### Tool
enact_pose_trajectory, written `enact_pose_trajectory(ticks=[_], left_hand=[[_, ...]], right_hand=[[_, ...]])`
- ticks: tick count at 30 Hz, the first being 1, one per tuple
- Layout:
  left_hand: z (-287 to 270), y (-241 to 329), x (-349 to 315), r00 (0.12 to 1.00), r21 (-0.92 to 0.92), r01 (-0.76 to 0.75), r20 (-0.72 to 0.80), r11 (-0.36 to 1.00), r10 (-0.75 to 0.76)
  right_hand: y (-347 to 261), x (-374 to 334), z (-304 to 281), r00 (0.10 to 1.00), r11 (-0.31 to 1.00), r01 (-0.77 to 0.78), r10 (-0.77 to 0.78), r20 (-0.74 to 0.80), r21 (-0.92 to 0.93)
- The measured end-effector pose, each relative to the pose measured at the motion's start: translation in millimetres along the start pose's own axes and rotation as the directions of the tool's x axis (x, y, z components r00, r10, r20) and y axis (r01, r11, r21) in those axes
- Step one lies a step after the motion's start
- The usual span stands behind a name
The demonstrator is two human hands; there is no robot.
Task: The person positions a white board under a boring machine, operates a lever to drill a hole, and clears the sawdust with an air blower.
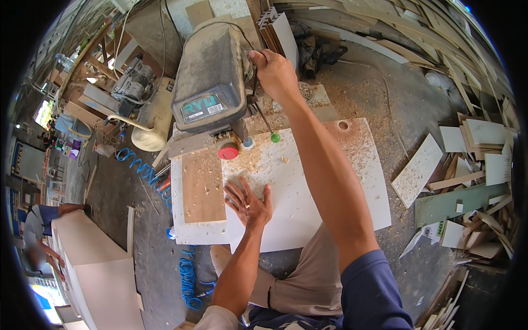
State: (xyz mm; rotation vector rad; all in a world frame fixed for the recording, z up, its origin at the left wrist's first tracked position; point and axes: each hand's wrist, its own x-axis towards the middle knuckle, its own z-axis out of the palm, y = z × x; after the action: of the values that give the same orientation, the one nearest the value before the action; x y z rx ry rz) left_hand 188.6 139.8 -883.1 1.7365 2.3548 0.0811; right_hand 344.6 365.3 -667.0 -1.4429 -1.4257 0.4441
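A dusty grey drill press (206, 71) stands in front of me, a red round button (227, 151) on its near side. My right hand (276, 74) reaches up to the right side of its head, fingers curled round a feed handle that is mostly hidden. Below it, another lever ends in a green knob (275, 137). My left hand (250, 204) lies flat, fingers spread, on a white board (283, 212) beneath the press. Wood shavings (264, 159) cover the board's far part. The drill bit's tip is hard to make out.
A brown wood piece (204, 190) lies left of the white board. Blue coiled air hose (188, 278) hangs at the left, near a cream compressor tank (151, 118). Board offcuts (473, 165) pile up at the right. Another person (38, 231) works at a pale panel (104, 269) far left.
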Motion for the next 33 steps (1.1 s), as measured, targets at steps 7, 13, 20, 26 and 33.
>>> enact_pose_trajectory(ticks=[7, 13, 20, 26, 33], left_hand=[[2.1, -2.4, 0.4, 1.000, -0.002, -0.004, -0.014, 1.000, 0.004], [0.3, 0.7, -0.7, 1.000, 0.006, -0.001, -0.010, 1.000, 0.001], [0.5, -1.1, -0.2, 1.000, 0.009, -0.002, -0.011, 1.000, 0.002], [3.8, -3.2, 1.9, 1.000, 0.013, 0.010, -0.012, 1.000, -0.010], [3.0, -1.1, 0.9, 1.000, 0.014, 0.012, 0.004, 1.000, -0.012]], right_hand=[[-3.8, -23.7, -3.0, 1.000, 0.994, -0.027, 0.028, -0.005, 0.110], [2.6, -65.6, -15.7, 0.998, 0.978, 0.008, -0.019, 0.055, 0.207], [29.4, -111.0, -26.3, 0.972, 0.956, 0.003, -0.073, 0.225, 0.295], [37.1, -114.9, -24.1, 0.967, 0.938, 0.043, -0.126, 0.220, 0.345], [43.5, -119.2, -19.3, 0.978, 0.915, 0.021, -0.103, 0.182, 0.403]])
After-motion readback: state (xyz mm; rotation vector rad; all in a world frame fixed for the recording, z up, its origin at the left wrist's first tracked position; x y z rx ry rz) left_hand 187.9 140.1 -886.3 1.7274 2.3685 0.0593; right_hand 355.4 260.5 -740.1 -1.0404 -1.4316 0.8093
